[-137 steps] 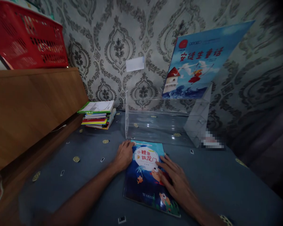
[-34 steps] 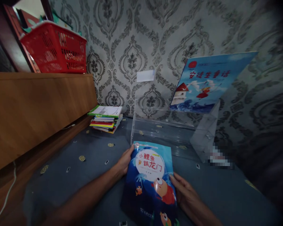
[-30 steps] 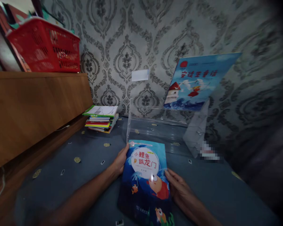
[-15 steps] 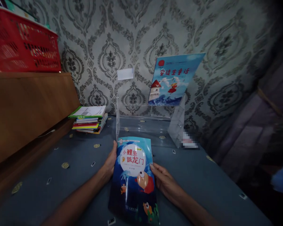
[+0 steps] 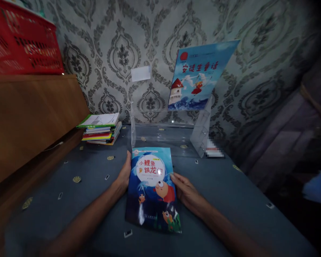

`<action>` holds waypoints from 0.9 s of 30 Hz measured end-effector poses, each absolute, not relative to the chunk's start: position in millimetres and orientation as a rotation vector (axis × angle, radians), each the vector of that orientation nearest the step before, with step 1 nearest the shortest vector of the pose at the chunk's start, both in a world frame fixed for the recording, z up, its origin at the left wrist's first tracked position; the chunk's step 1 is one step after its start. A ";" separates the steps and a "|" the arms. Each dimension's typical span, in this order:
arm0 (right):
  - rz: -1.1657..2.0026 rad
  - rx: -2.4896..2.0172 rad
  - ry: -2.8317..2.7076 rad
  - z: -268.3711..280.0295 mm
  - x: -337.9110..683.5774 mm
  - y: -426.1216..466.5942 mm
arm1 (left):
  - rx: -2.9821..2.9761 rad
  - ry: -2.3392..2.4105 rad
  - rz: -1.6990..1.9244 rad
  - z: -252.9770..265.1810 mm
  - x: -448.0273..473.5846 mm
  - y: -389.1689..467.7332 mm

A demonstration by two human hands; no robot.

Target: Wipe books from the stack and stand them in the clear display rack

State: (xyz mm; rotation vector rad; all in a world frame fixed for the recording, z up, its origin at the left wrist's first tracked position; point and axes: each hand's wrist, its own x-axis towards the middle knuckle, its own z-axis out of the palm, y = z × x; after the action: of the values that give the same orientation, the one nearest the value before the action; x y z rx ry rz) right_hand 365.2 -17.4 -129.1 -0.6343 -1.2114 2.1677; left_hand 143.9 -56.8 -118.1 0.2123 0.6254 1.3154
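Note:
A blue picture book (image 5: 151, 196) with cartoon fish and red Chinese lettering on its cover faces me, held between both hands. My left hand (image 5: 125, 173) grips its left edge, with the fingers mostly hidden behind it. On the opposite edge, my right hand (image 5: 186, 189) is closed with the thumb at the cover's margin. Just beyond the book stands a clear acrylic rack (image 5: 200, 134) with several tiers. Another blue book (image 5: 194, 80), showing a red-roofed tower and waves, leans upright on the right part of the rack's top tier.
Left of the rack lies a stack of books (image 5: 100, 129) on the dark patterned cloth (image 5: 93, 203). A red basket (image 5: 24, 43) sits on a wooden cabinet (image 5: 32, 117) at the far left. Purplish curtains (image 5: 286, 132) hang at the right, and patterned wallpaper covers the back wall.
The fish book's lower edge has tilted up, so its whole cover now shows. Both hands keep their hold on it. The view has shifted slightly, with the red basket rising toward the upper left.

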 end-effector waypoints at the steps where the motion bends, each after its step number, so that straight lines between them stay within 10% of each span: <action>1: 2.165 -0.633 -1.207 -129.1 365.3 -17.4 | 0.215 0.626 1.322 -117.7 143.5 -57.1; 27: 2.019 -0.777 -1.288 -132.7 372.0 -9.4 | 0.558 1.107 1.701 -135.5 127.1 -39.4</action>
State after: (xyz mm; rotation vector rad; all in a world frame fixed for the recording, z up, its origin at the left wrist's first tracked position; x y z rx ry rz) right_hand 372.0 -9.4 -132.7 -0.7773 -1.2880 2.0190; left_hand 127.1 -39.4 -135.5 0.5580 1.1074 1.7008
